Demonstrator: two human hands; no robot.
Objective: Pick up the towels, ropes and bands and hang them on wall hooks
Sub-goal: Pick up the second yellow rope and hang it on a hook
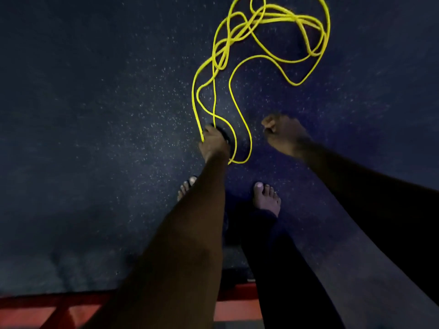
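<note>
Left hand [213, 144] fingers grip the rope [224, 55]; right hand [285, 136] fingers curl empty. Lifting could tighten the tangled loops.

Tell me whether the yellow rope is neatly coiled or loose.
Loose. The rope sprawls over the floor in uneven, crossing loops; the left hand grips only its near strands.

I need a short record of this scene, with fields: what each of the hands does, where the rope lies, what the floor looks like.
left hand: grips several strands of the yellow rope
right hand: fingers curled, blurred, no rope seen in it
rope position: loose tangled loops on the floor, beyond both hands
floor look: dark, speckled
feet: bare
wall hooks: not in view
</note>
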